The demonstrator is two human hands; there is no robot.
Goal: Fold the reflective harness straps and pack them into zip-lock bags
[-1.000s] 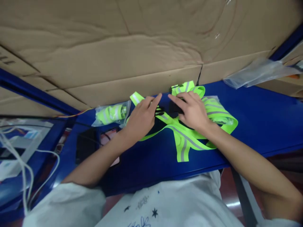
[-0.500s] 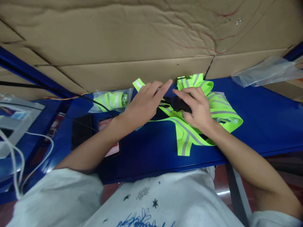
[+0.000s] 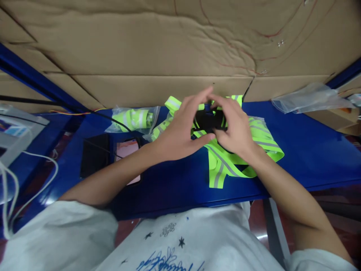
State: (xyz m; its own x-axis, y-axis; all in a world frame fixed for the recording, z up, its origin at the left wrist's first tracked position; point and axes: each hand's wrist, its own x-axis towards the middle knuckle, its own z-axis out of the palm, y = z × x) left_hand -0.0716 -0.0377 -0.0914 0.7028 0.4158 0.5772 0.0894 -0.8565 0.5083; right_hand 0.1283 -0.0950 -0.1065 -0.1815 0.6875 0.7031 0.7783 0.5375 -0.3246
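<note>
A black plastic buckle [image 3: 209, 121] sits between my two hands above a neon yellow-green reflective strap [image 3: 222, 163] with grey stripes. My right hand [image 3: 235, 126] has its fingers bent around the buckle's right side, the thumb low against it. On the left side, my left hand [image 3: 184, 124] is spread, fingers stretched up and thumb apart below, cupped close to the buckle. Whether its palm touches the buckle is hidden. Strap loops lie behind and under both hands, and one end hangs toward the table's front edge.
Left of my hands, a clear bag holds a rolled reflective strap [image 3: 134, 119]. A phone [image 3: 128, 150] and a black flat object [image 3: 95, 156] lie under the left forearm. A clear plastic bag [image 3: 307, 98] rests at back right, against the cardboard wall [image 3: 158, 45]. Cables cross the left side.
My left hand has turned and opened, its thumb now spread below the buckle. The two black buckle parts, apart before, now look together between the hands. The view has shifted slightly.
</note>
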